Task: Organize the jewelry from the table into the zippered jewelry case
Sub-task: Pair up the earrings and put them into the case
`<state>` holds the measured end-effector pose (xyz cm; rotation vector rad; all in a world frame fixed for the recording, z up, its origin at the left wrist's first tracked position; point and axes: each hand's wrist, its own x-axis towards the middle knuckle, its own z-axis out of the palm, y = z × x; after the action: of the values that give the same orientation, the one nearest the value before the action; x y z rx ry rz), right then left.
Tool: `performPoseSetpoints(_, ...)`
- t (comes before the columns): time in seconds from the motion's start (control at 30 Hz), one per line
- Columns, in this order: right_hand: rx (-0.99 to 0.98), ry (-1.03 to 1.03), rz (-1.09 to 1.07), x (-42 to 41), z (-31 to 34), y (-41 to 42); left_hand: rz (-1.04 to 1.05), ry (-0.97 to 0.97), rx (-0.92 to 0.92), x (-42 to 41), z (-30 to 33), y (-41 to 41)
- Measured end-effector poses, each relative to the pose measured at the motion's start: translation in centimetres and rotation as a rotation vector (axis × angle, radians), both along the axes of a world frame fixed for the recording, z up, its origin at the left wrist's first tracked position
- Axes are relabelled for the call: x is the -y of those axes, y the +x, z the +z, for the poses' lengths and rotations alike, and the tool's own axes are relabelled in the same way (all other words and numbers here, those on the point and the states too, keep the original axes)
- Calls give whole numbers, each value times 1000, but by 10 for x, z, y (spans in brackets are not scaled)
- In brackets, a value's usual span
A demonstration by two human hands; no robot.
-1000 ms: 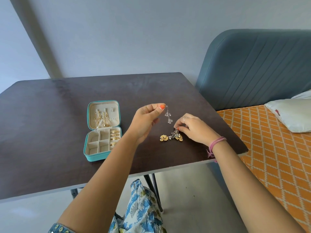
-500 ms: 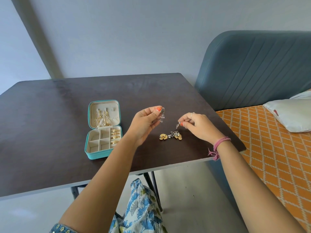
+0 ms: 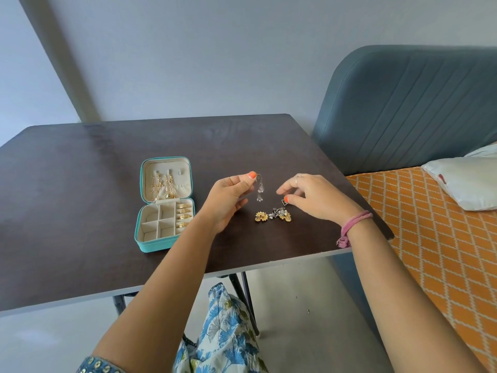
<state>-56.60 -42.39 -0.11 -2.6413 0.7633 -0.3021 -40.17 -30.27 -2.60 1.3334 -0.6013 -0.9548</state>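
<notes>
The case (image 3: 164, 203) lies open on the dark table (image 3: 80, 189), to the left of both hands. Its teal lid stands back and gold earrings (image 3: 163, 187) hang on the cream lining inside it. In the lower tray, gold rings (image 3: 185, 214) sit in the right column; the other compartments are pale.

The left hand (image 3: 228, 200) is raised above the table, thumb and forefinger pinched on the top of a silver earring (image 3: 259, 187), which hangs down free with small clear beads. The other fingers are curled under.

The right hand (image 3: 312, 197) hovers near the table's right edge, with fingers loosely spread. Near its thumb tip there is a small square metal piece (image 3: 284, 202), but I cannot tell if the thumb holds it or only touches it. A pink band (image 3: 355, 224) is around this wrist.

Between the hands, on the table, lies a small pile of jewelry (image 3: 274, 215): a gold flower piece on the left, and silver and gold pieces tangled just beside it.

To the right is a bed (image 3: 430, 238) with orange patterned cover and a pillow (image 3: 465, 181).
</notes>
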Motion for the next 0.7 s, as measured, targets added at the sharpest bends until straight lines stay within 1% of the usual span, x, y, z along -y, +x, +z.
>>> performPoseSetpoints(0.1, -105, 41, 60, -2, 2, 2, 9, 47, 95, 0, 1, 0)
performPoseSetpoints(0.2, -150, 25, 74, -2, 0, 5, 7, 51, 125, 1, 2, -1)
performPoseSetpoints(0.33, -145, 3, 66, -2, -2, 6, 6, 30, 52, 2, 3, -1)
performPoseSetpoints(0.5, -137, -10, 93, -3, -3, 7, -33, -72, -69, 2, 3, -1)
performPoseSetpoints(0.7, -161, 4, 122, -1, -1, 9, -51, -129, -94, 1, 2, 0)
